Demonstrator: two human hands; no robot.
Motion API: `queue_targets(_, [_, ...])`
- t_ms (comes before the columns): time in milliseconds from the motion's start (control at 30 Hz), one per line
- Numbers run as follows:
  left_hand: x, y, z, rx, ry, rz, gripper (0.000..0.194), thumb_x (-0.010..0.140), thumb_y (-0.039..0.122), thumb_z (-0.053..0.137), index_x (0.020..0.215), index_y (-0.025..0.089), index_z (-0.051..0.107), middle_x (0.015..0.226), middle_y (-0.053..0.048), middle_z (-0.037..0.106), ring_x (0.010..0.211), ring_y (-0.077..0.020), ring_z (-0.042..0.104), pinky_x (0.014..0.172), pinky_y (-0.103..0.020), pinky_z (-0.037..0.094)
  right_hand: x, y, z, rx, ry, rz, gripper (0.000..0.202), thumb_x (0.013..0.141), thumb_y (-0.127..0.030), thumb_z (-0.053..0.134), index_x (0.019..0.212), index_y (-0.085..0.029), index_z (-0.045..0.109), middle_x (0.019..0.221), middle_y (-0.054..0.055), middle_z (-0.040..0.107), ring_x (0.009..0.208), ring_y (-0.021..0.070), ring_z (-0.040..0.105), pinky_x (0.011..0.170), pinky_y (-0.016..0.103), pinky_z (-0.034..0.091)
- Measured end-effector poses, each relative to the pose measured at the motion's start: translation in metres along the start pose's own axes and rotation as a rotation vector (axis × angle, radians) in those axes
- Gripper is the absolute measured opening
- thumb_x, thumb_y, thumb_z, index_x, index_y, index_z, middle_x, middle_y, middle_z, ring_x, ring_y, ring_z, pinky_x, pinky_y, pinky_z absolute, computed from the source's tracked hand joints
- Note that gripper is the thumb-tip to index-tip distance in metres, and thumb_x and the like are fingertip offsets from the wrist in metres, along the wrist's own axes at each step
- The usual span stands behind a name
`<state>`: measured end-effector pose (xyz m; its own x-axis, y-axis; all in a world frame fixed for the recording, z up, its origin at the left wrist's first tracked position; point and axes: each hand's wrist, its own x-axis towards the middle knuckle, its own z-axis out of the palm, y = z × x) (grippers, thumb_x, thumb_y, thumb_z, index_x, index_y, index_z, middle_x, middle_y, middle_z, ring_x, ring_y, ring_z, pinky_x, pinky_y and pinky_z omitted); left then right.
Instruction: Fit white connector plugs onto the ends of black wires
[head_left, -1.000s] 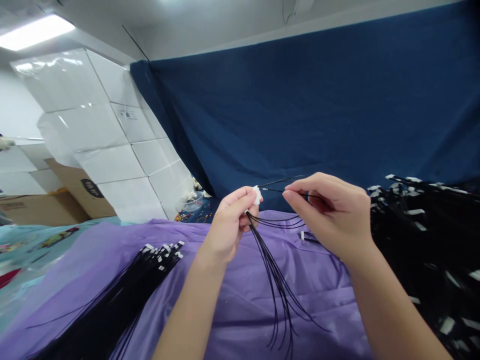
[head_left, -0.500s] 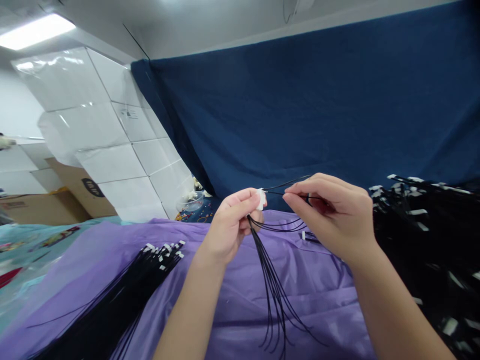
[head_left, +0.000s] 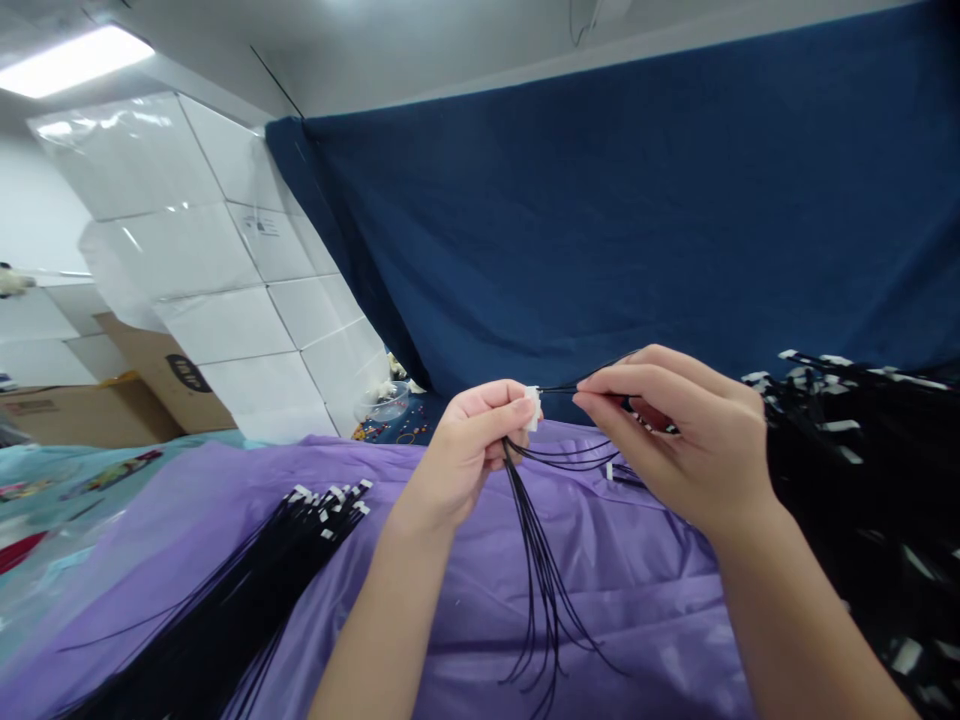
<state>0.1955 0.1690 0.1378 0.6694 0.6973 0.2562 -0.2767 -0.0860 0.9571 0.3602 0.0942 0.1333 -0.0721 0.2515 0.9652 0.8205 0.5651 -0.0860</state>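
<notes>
White plastic connector (head_left: 532, 410), pinched in the left hand (head_left: 465, 440), and the right hand (head_left: 694, 435) pinches a thin black wire (head_left: 559, 389) at its edge! A slack grip could bend that wire or tip it out of line; the dangling wires (head_left: 534, 545) below could snag. Underneath, the purple-draped counter (head_left: 637, 600) carries a black cable bundle (head_left: 202, 610); behind, navy curtain (head_left: 600, 230), stacked white boxes (head_left: 214, 255).

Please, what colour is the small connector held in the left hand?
The connector is white; the head view shows it.
</notes>
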Motion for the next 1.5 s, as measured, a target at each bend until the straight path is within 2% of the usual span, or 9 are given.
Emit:
queue_targets(267, [-0.001,0.000,0.000,0.066,0.008,0.019,0.029,0.080,0.037,0.066,0.070,0.013,0.053,0.053,0.005,0.031,0.048,-0.0042,0.022,0.046,-0.022,0.011,-0.003,0.001,0.003,-0.016,-0.035,0.000,0.006,0.082,-0.010,0.068,0.087,-0.014,0.067,0.079,0.001,0.064,0.060,0.0036,0.052,0.056,0.018,0.042])
queue_targets(533, [-0.002,-0.002,-0.001,0.097,-0.019,0.060,0.027,0.082,0.036,0.064,0.073,0.013,0.053,0.053,0.005,0.032,0.049,-0.0051,0.023,0.048,-0.024,0.013,-0.003,-0.002,0.008,0.033,-0.025,-0.006,0.008,0.081,-0.006,0.066,0.086,-0.013,0.066,0.079,0.002,0.064,0.068,0.0048,0.055,0.063,0.017,0.044])
queue_targets(633, [-0.001,-0.004,-0.001,0.082,-0.019,0.074,0.027,0.082,0.036,0.064,0.072,0.013,0.053,0.053,0.005,0.031,0.049,-0.0054,0.023,0.049,-0.024,0.014,-0.004,-0.003,0.009,0.030,-0.032,-0.001,0.007,0.082,-0.007,0.065,0.086,-0.013,0.066,0.079,0.002,0.063,0.067,0.0048,0.054,0.061,0.017,0.044])
queue_targets(1067, [0.002,-0.009,0.002,0.052,-0.025,0.125,0.025,0.081,0.033,0.067,0.072,0.012,0.056,0.059,0.002,0.043,0.054,-0.0056,0.032,0.052,-0.022,0.019,-0.004,-0.001,0.009,0.004,-0.052,0.039,0.005,0.086,-0.014,0.062,0.087,-0.017,0.065,0.077,0.001,0.063,0.063,0.0072,0.054,0.058,0.020,0.044])
queue_targets(1500, [-0.002,-0.007,0.000,0.096,-0.043,0.125,0.024,0.082,0.032,0.066,0.073,0.012,0.057,0.061,0.001,0.045,0.055,-0.0058,0.031,0.053,-0.024,0.017,-0.005,-0.003,0.009,0.071,-0.079,0.055,0.007,0.087,-0.011,0.059,0.087,-0.017,0.064,0.080,0.002,0.062,0.067,0.0087,0.055,0.060,0.021,0.044])
